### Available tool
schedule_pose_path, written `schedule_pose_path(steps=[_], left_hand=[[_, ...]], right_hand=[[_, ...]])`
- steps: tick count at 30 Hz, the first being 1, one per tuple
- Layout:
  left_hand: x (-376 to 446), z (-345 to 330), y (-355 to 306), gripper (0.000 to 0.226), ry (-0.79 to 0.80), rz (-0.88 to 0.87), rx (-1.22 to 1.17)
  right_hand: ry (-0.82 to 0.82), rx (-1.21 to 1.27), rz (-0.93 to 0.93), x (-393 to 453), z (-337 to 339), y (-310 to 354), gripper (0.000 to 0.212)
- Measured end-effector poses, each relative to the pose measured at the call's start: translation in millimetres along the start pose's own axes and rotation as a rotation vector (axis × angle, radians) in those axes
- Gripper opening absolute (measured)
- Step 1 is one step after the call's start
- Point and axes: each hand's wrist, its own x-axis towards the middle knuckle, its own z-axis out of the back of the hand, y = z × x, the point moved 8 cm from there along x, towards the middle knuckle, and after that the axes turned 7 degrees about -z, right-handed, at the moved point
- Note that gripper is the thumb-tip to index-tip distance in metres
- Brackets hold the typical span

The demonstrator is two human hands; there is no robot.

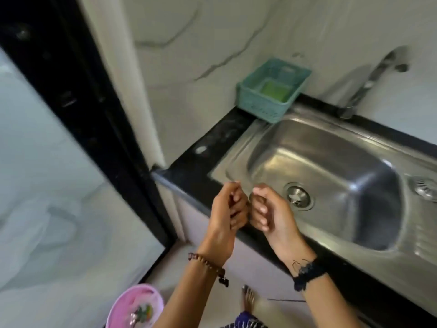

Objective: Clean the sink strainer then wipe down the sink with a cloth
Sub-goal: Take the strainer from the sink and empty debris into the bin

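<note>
A steel sink (272, 143) is set in a black counter (201, 166), with its open drain (298, 196) in the basin floor. A round metal strainer (425, 190) lies on the drainboard at the right edge of view. My left hand (228, 209) and my right hand (269, 209) hover side by side over the counter's front edge, just left of the drain. Both have their fingers curled inward and I see nothing in either. No cloth is in view.
A teal plastic basket (272, 91) holding something green stands at the sink's back left corner. The tap (369, 84) comes off the wall above the basin. A pink bin (134, 306) sits on the floor at lower left, beside a black-framed glass door (71, 114).
</note>
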Motion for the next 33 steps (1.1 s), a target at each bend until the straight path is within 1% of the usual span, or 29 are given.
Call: schedule_pose_path(steps=[2, 3, 6, 8, 9, 11, 13, 14, 15, 17, 19, 22, 24, 27, 31, 33], left_hand=[[31.6, -34.6, 10.2, 0.043, 0.042, 0.054, 0.255], [51.3, -49.8, 14.8, 0.041, 0.067, 0.055, 0.436], [121.1, -90.1, 34.9, 0.031, 0.197, -0.034, 1.1], [166.9, -102.3, 60.3, 0.028, 0.271, -0.051, 1.478], [188.9, -104.7, 77.0, 0.028, 0.293, -0.035, 1.604], [226.3, -105.9, 113.9, 0.027, 0.34, -0.008, 1.778], [250.1, -101.5, 149.4, 0.027, 0.404, 0.03, 1.904], [259.7, -99.0, 166.9, 0.026, 0.44, 0.057, 1.958], [266.9, -95.3, 182.7, 0.025, 0.473, 0.086, 1.999], [276.0, -86.6, 208.1, 0.031, 0.527, 0.134, 2.054], [283.1, -79.7, 227.5, 0.035, 0.566, 0.155, 2.102], [288.9, -73.2, 242.2, 0.032, 0.61, 0.147, 2.166], [293.0, -72.4, 243.3, 0.028, 0.603, 0.125, 2.181], [300.2, -69.6, 232.6, 0.023, 0.5, 0.103, 2.156], [306.6, -59.1, 211.1, 0.024, 0.326, 0.144, 1.997], [306.8, -52.3, 203.4, 0.026, 0.259, 0.166, 1.907]], right_hand=[[-0.125, -0.025, 0.032, 9.2, 49.7, 33.7, 0.029], [-0.212, -0.09, 0.05, 15.8, 79.2, 49.9, 0.026], [-0.473, -0.353, 0.049, 44.0, 174.7, 83.8, 0.017], [-0.585, -0.459, -0.004, 66.9, 230.0, 88.9, 0.014], [-0.616, -0.505, -0.032, 80.3, 254.1, 87.5, 0.012], [-0.644, -0.627, -0.091, 108.1, 292.7, 78.0, 0.008], [-0.622, -0.803, -0.157, 134.8, 313.6, 61.8, 0.005], [-0.598, -0.924, -0.196, 148.5, 321.9, 53.2, 0.004], [-0.565, -1.063, -0.224, 161.3, 326.8, 45.3, 0.008], [-0.475, -1.308, -0.234, 183.1, 329.6, 31.2, 0.019], [-0.401, -1.45, -0.214, 201.0, 331.7, 18.2, 0.023], [-0.334, -1.611, -0.223, 219.1, 334.4, 1.1, 0.03], [-0.298, -1.672, -0.221, 225.7, 335.7, -7.1, 0.032], [-0.247, -1.674, -0.201, 228.1, 334.1, -14.5, 0.035], [-0.236, -1.608, -0.207, 227.9, 332.8, -16.4, 0.025], [-0.245, -1.536, -0.19, 225.1, 330.0, -17.3, 0.026]])
